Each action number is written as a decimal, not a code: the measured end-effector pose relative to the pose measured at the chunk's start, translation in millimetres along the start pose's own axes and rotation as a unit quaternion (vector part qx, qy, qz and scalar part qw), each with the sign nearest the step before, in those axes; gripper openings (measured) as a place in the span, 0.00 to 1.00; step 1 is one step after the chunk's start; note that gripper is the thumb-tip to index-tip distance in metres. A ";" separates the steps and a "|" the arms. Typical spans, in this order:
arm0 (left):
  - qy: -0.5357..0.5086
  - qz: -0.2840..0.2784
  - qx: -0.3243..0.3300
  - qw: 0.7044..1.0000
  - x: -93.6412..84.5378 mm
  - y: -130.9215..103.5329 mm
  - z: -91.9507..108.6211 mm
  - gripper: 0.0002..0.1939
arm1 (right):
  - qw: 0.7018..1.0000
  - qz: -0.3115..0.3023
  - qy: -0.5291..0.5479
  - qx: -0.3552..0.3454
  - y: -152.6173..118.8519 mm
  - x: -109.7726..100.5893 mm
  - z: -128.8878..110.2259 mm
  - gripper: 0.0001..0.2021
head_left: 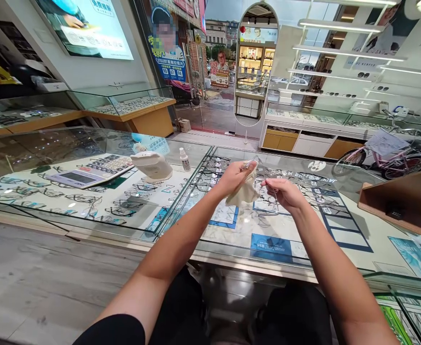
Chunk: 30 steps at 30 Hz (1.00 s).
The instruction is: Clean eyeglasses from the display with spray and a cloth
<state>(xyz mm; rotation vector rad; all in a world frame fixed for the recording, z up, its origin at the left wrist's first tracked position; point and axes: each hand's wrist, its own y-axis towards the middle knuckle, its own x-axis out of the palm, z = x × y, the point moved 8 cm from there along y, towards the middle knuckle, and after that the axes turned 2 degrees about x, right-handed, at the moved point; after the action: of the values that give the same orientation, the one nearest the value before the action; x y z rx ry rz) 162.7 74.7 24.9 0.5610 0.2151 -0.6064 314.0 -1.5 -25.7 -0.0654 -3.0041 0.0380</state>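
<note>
A cream cleaning cloth point(245, 192) hangs from my left hand point(233, 176), whose thumb and fingers are closed on it above the glass counter. Just to the right, my right hand point(285, 192) is closed in a pinch on a thin, wire-like part of what looks like a pair of eyeglasses; most of it is hidden by the cloth and fingers. Beneath both hands, rows of spectacle frames point(306, 184) lie inside the glass display case point(210, 261). A blue and white card point(271, 247) is nearer to me.
Left on the counter are a white spray bottle point(184, 159), a white rounded device point(153, 166) and a large calculator point(91, 171). A brown wooden stand point(393, 201) is at the right. Beyond are an oval mirror point(255, 62) and a pink bicycle point(390, 155).
</note>
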 end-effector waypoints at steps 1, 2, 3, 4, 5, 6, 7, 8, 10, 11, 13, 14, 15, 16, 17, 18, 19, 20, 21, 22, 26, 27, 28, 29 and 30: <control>-0.006 0.022 0.001 1.000 -4.4 0.3 2.0 0.33 | 1.000 0.005 0.009 0.000 -0.4 -3.4 -1.7 0.21; -0.012 0.045 -0.001 0.999 -9.6 0.2 3.9 0.33 | 1.000 0.011 0.020 -0.001 -0.6 -7.0 -3.1 0.20; -0.016 0.066 -0.008 0.998 -15.2 -0.5 5.8 0.33 | 0.999 0.017 0.032 -0.001 -0.7 -11.0 -4.2 0.20; -0.014 0.083 -0.018 0.996 -20.8 -2.0 8.3 0.33 | 0.999 0.023 0.046 -0.001 -0.4 -14.8 -4.8 0.20; -0.005 0.094 -0.026 0.995 -26.7 -4.3 11.9 0.33 | 0.998 0.030 0.060 -0.002 0.1 -18.7 -5.1 0.20; 0.009 0.101 -0.033 0.994 -32.9 -7.5 16.6 0.33 | 0.997 0.035 0.073 -0.004 0.9 -22.2 -5.0 0.20; 0.022 0.105 -0.040 0.993 -39.6 -11.6 21.6 0.34 | 0.996 0.037 0.084 -0.006 2.1 -25.1 -4.4 0.21; 0.031 0.110 -0.052 0.992 -47.1 -16.7 25.9 0.34 | 0.995 0.039 0.093 -0.008 3.3 -27.6 -3.6 0.21; 0.020 0.126 -0.087 0.988 -63.3 -29.4 29.4 0.32 | 0.994 0.039 0.102 -0.010 5.9 -31.5 -1.6 0.21; -0.005 0.136 -0.110 0.985 -71.0 -36.6 27.6 0.31 | 0.994 0.040 0.105 -0.013 7.0 -33.4 -1.0 0.21; -0.088 0.152 -0.161 0.971 -82.1 -51.7 16.8 0.26 | 0.993 0.042 0.106 -0.019 8.3 -36.5 -0.5 0.21; -0.134 0.156 -0.187 0.961 -85.3 -59.3 8.4 0.24 | 0.993 0.043 0.106 -0.020 8.7 -37.8 -0.4 0.21; -0.172 0.157 -0.211 0.949 -87.6 -66.9 -1.2 0.22 | 0.993 0.044 0.106 -0.022 8.9 -38.8 -0.5 0.21; -0.194 0.156 -0.236 0.939 -90.0 -74.8 -11.5 0.21 | 0.993 0.045 0.105 -0.022 9.1 -39.8 -0.6 0.21; -0.191 0.151 -0.257 0.935 -93.1 -82.5 -21.5 0.20 | 0.993 0.047 0.103 -0.023 9.1 -40.6 -0.9 0.21; -0.153 0.141 -0.272 0.939 -97.9 -89.7 -30.4 0.18 | 0.993 0.050 0.100 -0.025 9.2 -41.3 -1.1 0.21; -0.090 0.126 -0.282 0.947 -104.1 -96.3 -37.8 0.17 | 0.993 0.054 0.097 -0.027 9.3 -41.9 -1.3 0.21; -0.006 0.105 -0.281 0.954 -111.2 -101.7 -43.0 0.16 | 0.994 0.056 0.093 -0.028 9.5 -42.2 -1.0 0.21; 0.082 0.084 -0.274 0.955 -118.9 -106.3 -46.4 0.15 | 0.994 0.059 0.090 -0.027 9.6 -42.3 -0.5 0.21; 0.137 0.074 -0.269 0.950 -126.7 -111.0 -49.7 0.15 | 0.994 0.061 0.087 -0.026 9.8 -42.3 0.1 0.20; 0.249 0.080 -0.268 0.927 -157.2 -126.5 -56.3 0.14 | 0.994 0.061 0.089 -0.030 10.5 -41.1 0.4 0.20; 0.288 0.085 -0.275 0.913 -163.3 -129.1 -55.5 0.16 | 0.993 0.061 0.092 -0.032 10.6 -41.0 0.0 0.20; 0.332 0.093 -0.276 0.897 -167.8 -130.3 -51.9 0.17 | 0.993 0.066 0.092 -0.036 10.6 -41.4 -0.7 0.20; 0.373 0.105 -0.263 0.883 -169.4 -129.3 -44.4 0.19 | 0.992 0.078 0.086 -0.042 10.5 -42.9 -1.8 0.20; 0.408 0.119 -0.232 0.875 -167.0 -125.9 -32.4 0.21 | 0.991 0.095 0.073 -0.053 10.0 -45.2 -3.5 0.20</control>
<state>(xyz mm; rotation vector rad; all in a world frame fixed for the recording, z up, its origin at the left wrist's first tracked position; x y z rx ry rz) -47.3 87.2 1.7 0.3355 1.0480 -0.0287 359.6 6.6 -28.7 -0.3500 -2.8412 -0.1030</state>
